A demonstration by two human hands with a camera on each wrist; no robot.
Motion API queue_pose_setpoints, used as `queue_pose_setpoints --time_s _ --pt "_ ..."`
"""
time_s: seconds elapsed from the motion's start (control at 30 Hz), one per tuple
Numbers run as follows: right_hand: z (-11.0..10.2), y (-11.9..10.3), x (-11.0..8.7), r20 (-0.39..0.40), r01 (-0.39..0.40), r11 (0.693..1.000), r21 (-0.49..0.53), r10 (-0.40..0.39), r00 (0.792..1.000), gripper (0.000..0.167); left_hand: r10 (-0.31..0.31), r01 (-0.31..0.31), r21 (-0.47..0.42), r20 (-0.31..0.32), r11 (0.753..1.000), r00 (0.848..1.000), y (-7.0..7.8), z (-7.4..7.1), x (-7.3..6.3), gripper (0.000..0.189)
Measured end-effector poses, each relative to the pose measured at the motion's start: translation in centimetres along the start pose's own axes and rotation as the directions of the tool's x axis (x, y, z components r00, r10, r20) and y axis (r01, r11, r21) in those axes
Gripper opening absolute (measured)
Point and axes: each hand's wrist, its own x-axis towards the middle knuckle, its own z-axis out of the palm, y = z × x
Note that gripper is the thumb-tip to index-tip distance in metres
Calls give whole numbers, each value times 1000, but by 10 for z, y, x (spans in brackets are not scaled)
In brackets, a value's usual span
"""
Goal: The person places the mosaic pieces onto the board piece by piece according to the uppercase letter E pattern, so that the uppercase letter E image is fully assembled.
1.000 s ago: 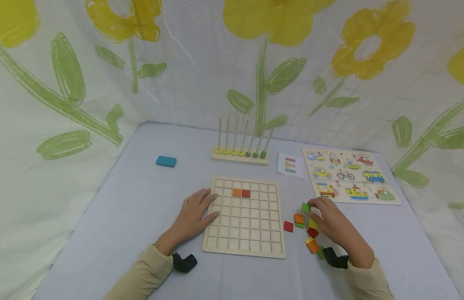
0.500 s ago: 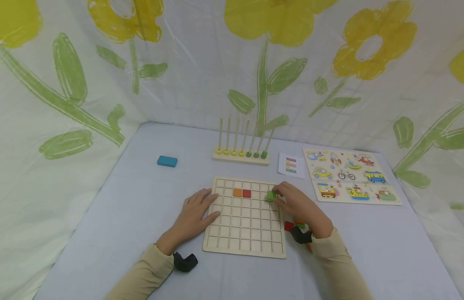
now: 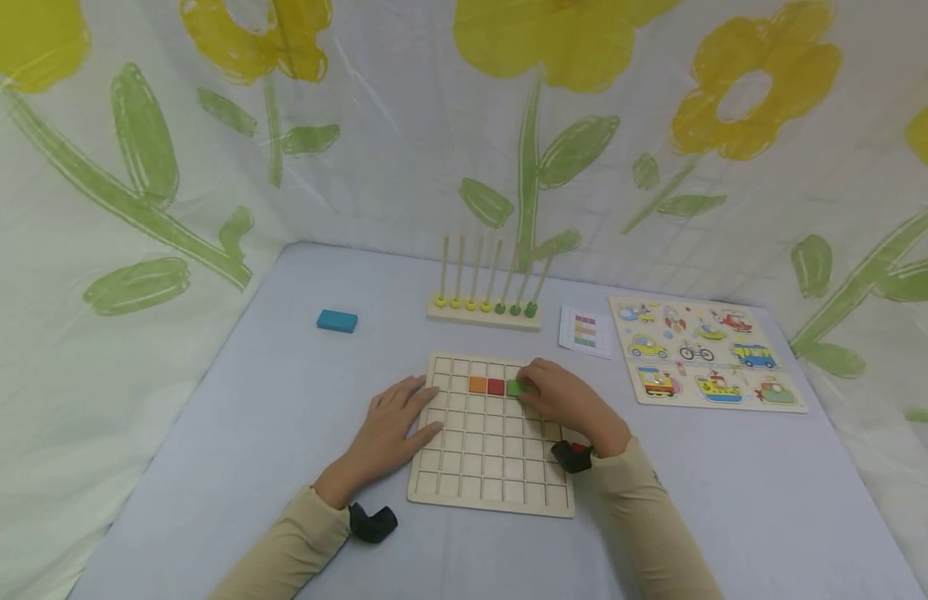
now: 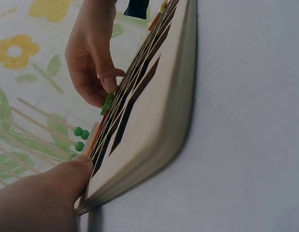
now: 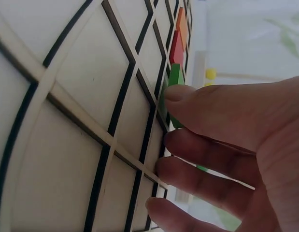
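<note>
A wooden grid board (image 3: 492, 490) lies flat on the table. My right hand (image 3: 567, 398) pinches a green square tile (image 3: 514, 388) over the board's second row, just right of a red tile (image 3: 496, 387) and an orange tile (image 3: 477, 384) that sit in neighbouring cells. In the right wrist view the green tile (image 5: 175, 73) stands tilted between thumb and fingers, close beside the red one. My left hand (image 3: 388, 422) rests with spread fingers on the board's left edge. In the left wrist view its thumb (image 4: 74, 174) touches the rim.
Behind the board stands a peg rack (image 3: 484, 318) with yellow and green beads. A pattern card (image 3: 586, 332) and a vehicle picture puzzle (image 3: 707, 396) lie to the right, a blue block (image 3: 337, 321) at back left. My right forearm mostly hides the loose tiles.
My right hand has brought the green tile from the loose pile leftward across the board to beside the red tile. The left hand has stayed on the board's edge.
</note>
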Motion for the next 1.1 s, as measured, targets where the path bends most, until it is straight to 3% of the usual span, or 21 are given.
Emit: queue_pose_setpoints --time_s 0.83,1.1 --pt "-1 -5 0 -3 27 999 -24 -28 1000 24 -1 1 -7 2 1000 1000 -1 -1 1 56" --pt "1 -3 0 -40 73 996 -42 -74 996 21 -7 7 -4 5 1000 1000 -1 0 1 55"
